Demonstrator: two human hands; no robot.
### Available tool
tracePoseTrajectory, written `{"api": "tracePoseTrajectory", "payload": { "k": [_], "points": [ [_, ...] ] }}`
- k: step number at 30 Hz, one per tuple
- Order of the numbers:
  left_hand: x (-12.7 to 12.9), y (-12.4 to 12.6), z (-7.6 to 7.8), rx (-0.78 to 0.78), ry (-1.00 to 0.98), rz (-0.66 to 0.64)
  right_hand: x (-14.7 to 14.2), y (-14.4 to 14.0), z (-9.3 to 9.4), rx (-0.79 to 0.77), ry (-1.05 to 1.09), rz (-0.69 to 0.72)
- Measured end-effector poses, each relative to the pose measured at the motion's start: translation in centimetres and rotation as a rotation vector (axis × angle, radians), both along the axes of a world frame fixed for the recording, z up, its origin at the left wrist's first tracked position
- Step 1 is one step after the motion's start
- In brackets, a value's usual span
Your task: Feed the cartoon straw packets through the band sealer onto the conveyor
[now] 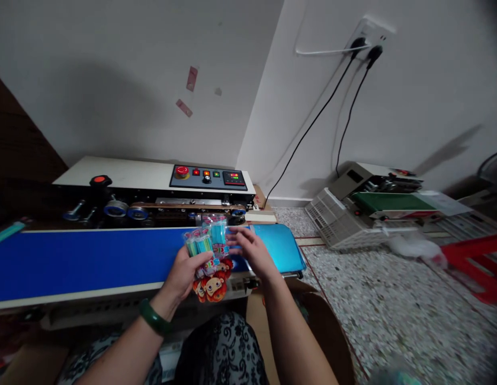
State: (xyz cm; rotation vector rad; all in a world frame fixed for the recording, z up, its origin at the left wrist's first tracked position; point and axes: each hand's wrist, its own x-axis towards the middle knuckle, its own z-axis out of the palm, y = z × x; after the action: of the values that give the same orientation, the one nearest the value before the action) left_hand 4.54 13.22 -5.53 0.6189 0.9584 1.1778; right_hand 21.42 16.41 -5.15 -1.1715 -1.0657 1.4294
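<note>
My left hand grips a small bunch of clear packets with teal sticks inside and red cartoon faces printed at the bottom. My right hand holds the right side of the same bunch, fingers on the top packet. Both hands hover over the blue conveyor belt of a band sealing machine, near the belt's right end. A green bangle circles my left wrist.
The sealer's control panel carries a red button and lit displays. A second sealing machine lies on the speckled floor at right, beside a red crate. Two black cords run to a wall socket. A cardboard box sits by my right forearm.
</note>
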Motion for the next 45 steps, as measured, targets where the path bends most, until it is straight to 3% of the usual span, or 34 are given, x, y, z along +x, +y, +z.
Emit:
{"api": "tracePoseTrajectory", "payload": {
  "k": [2, 8, 14, 19, 22, 26, 28, 30, 33, 36, 38, 41, 45],
  "points": [
    [0.1, 0.0, 0.0, 0.005, 0.006, -0.011, -1.1, -1.5, 0.0, 0.019, 0.004, 0.060],
    [0.4, -0.2, 0.3, 0.047, 0.008, -0.014, -3.0, -2.7, -1.0, 0.137, -0.075, -0.229],
    [0.4, 0.1, -0.1, -0.004, 0.019, 0.063, -0.6, -1.7, -1.2, 0.078, 0.232, -0.445],
    [0.3, 0.3, -0.1, -0.018, 0.012, 0.085, 2.4, -0.9, -1.0, -0.010, 0.308, -0.410],
    [0.3, 0.3, 0.3, -0.019, 0.011, 0.094, 3.6, 0.0, -1.3, -0.110, 0.201, -0.431],
    [0.1, 0.3, 0.6, -0.018, -0.010, 0.099, 3.9, 2.3, -1.8, -0.194, 0.003, -0.287],
    [0.0, 0.3, 0.6, -0.019, -0.021, 0.099, 3.6, 3.4, -1.8, -0.213, -0.050, -0.228],
    [0.0, 0.4, 0.6, -0.024, -0.024, 0.106, 2.9, 3.9, -1.5, -0.199, -0.081, -0.260],
    [0.1, 0.4, 0.4, -0.005, -0.039, 0.112, 1.1, 2.7, -0.8, -0.045, -0.110, -0.302],
    [0.3, 0.4, 0.3, 0.013, -0.038, 0.092, -1.5, 0.0, -0.3, 0.073, -0.035, -0.066],
    [0.3, 0.3, 0.1, 0.018, -0.025, 0.072, -2.8, -1.4, -0.2, 0.071, 0.019, -0.024],
    [0.2, 0.3, -0.2, 0.033, 0.013, 0.065, -2.5, -1.9, -0.3, 0.071, 0.102, -0.254],
    [-0.2, 0.3, -0.3, 0.038, 0.067, 0.132, 1.5, -0.3, -0.8, -0.065, 0.100, -0.467]
  ]
}}
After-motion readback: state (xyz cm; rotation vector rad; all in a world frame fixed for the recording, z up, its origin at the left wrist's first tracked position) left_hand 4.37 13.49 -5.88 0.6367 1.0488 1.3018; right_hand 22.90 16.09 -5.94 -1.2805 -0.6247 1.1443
